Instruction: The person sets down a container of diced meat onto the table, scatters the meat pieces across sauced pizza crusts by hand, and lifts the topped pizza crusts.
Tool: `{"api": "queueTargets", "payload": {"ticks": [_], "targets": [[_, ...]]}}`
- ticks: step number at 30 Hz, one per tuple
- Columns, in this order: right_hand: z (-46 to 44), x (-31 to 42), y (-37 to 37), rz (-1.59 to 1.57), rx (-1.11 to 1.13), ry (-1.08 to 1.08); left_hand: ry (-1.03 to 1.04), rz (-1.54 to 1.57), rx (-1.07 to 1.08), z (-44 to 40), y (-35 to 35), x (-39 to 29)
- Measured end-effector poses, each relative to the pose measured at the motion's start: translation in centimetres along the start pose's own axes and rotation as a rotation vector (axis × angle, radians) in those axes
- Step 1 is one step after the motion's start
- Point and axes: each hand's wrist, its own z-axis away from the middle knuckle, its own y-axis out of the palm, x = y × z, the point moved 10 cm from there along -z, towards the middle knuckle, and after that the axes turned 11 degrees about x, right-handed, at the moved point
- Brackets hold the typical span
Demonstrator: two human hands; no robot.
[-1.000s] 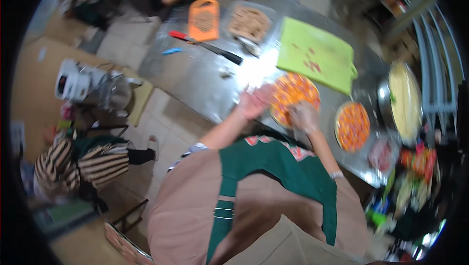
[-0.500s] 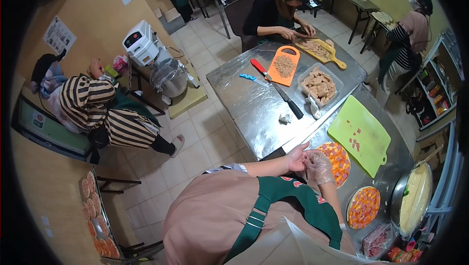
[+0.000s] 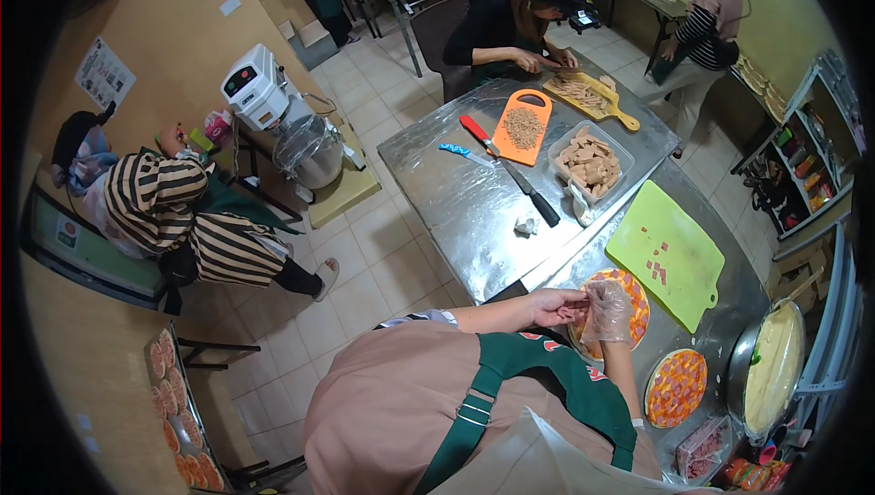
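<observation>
Bare, my left hand (image 3: 556, 307) is at the near edge of the metal table (image 3: 437, 194), its fingers meeting the other hand. My right hand (image 3: 608, 311) wears a clear plastic glove and partly covers a round topped pizza (image 3: 636, 290). The fingers of both hands are pressed together; anything between them is too small to make out. A second pizza (image 3: 675, 388) lies to the right. Behind the hands is a green cutting board (image 3: 670, 249) with a few pink meat pieces.
An orange board (image 3: 523, 128), a long knife (image 3: 529, 192) and a tub of brown pieces (image 3: 591, 163) are on the table. A co-worker (image 3: 510, 30) cuts at the far side. A large bowl (image 3: 770, 367) stands at the right, a mixer (image 3: 273, 103) at the left.
The hands have come together over the edge of the pizza, the left moving right. The co-worker at the back right has turned and moved left. The view has shifted slightly.
</observation>
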Motion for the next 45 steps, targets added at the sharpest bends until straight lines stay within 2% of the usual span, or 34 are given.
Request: {"api": "queueTargets", "payload": {"ticks": [1,5,7,10,13,14,17,19,21,23,25,26,28,29,31,32,37,39,40,42,43,45], "targets": [[0.0,-0.7,0.2,-0.089,0.014,0.037,0.006,-0.013,0.068,-0.4,0.1,0.0],[0.4,-2.3,0.3,-0.332,-0.028,0.119,0.013,-0.056,0.035,0.4,1.1,-0.3],[0.1,1.1,-0.1,0.108,0.021,-0.059,0.035,-0.091,-0.054,1.0,1.1,-0.9],[0.2,1.4,0.3,0.291,0.03,-0.109,0.036,-0.082,0.001,1.0,1.0,-1.2],[0.0,0.9,0.7,0.201,0.033,-0.094,0.072,-0.057,-0.122,1.8,1.6,-1.9],[-0.1,1.1,0.7,0.202,0.037,-0.087,0.071,-0.06,-0.056,1.8,2.0,-2.0],[-0.3,2.4,0.6,0.294,0.024,-0.098,0.052,-0.116,-0.17,1.5,0.9,-2.3],[-0.2,4.1,0.7,0.524,0.015,-0.18,0.057,-0.118,-0.124,1.4,1.1,-2.6],[0.3,8.2,0.5,0.601,-0.013,-0.415,0.043,-0.112,-0.021,0.6,0.6,-2.7],[0.1,6.6,0.8,0.587,0.011,-0.39,0.056,-0.143,-0.091,1.3,1.3,-3.2],[-0.2,1.6,0.1,0.304,0.026,-0.044,0.038,-0.22,-0.111,1.7,1.8,-3.4],[-0.2,1.9,0.0,0.313,0.018,-0.008,0.024,-0.198,-0.123,1.8,1.5,-3.3],[-0.1,0.6,-0.4,0.119,0.05,0.248,0.019,-0.153,-0.151,1.7,0.9,-3.1],[0.0,-0.1,-0.5,0.124,0.038,0.269,0.03,-0.133,-0.167,1.8,1.1,-3.3],[1.5,-4.2,0.5,-0.514,-0.053,0.44,0.028,-0.127,-0.152,1.8,2.0,-3.4],[1.8,-4.9,0.6,-0.674,-0.096,0.459,0.048,-0.152,-0.168,1.7,1.9,-3.7],[2.8,-5.5,0.2,-0.813,-0.115,0.593,0.036,-0.223,-0.155,1.2,2.4,-3.7],[3.1,-5.1,1.4,-0.918,-0.021,0.613,0.011,-0.261,-0.141,0.8,2.6,-3.1],[3.0,-4.6,1.2,-0.829,0.012,0.559,-0.001,-0.328,-0.197,1.0,2.3,-2.8],[3.9,-6.8,1.5,-0.751,0.019,0.615,-0.056,-0.42,-0.242,1.0,1.7,-2.0],[4.5,-7.9,1.6,-0.672,0.039,0.66,-0.067,-0.417,-0.239,0.8,1.3,-1.7],[5.4,-8.3,0.8,-0.72,-0.012,0.704,-0.086,-0.317,-0.236,0.7,0.4,-1.0]]}}
